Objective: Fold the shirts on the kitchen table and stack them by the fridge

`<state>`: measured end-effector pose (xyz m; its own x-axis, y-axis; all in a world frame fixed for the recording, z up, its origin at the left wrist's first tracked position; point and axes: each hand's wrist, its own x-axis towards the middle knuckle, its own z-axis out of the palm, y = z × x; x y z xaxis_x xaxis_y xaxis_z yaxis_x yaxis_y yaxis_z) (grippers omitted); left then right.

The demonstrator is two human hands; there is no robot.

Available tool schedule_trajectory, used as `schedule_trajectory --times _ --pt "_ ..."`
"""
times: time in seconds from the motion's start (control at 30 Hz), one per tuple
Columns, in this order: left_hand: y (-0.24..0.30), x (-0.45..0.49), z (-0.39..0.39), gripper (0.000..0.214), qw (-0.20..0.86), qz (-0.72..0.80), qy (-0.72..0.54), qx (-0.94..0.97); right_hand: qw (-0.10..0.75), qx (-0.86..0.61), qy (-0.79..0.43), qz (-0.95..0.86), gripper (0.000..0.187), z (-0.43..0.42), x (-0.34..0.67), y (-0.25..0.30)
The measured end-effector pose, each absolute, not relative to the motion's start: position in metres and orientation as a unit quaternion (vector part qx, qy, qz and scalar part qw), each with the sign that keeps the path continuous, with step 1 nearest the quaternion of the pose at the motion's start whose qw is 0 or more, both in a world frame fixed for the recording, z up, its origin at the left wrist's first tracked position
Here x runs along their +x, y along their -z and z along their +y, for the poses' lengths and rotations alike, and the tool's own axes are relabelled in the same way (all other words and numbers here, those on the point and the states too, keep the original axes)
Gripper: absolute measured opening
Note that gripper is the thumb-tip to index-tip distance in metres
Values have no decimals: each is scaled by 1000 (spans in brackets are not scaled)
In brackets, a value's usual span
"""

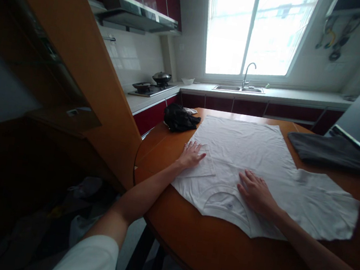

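The left hand (191,154) lies palm down with fingers spread, gripping nothing, on a sleeve (208,167) that is turned in over the body of a white T-shirt (241,143). The right hand (254,188) also rests flat and loosely open on the shirt, between the collar (210,199) on its near left and the outspread sleeve (328,207) to its right. The shirt lies beneath both hands on the wooden table (192,240), its hem beyond them. Past the left hand sits a bunched black item (179,118), probably cloth, though the dim view leaves that uncertain; dark grey fabric (326,152) lies beyond the right hand, off to its right. The shirt looks light, soft and limp, likely to wrinkle or slide rather than break; the shoulder seams and hem corners should give the surest hold.
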<state>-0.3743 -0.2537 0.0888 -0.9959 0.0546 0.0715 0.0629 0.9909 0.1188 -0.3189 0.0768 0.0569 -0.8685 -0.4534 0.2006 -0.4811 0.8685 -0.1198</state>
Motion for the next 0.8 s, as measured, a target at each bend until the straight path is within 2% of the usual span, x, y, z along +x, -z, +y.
schedule_trajectory --times 0.23,0.33,0.5,0.67,0.8 --pt "-91 -370 -248 81 9 -999 41 -35 70 239 -83 -965 53 74 -316 -62" --pt "-90 -367 -242 77 40 -996 38 -68 66 238 -86 -965 53 73 -316 -64" --pt "-88 -361 -231 74 -5 -992 55 -114 61 236 -91 -965 52 72 -315 -68" --pt "-89 -355 -225 66 44 -989 72 -125 42 234 -101 -966 54 71 -313 -74" --pt "-88 -353 -223 66 6 -988 79 -134 34 231 -115 -966 54 71 -312 -78"
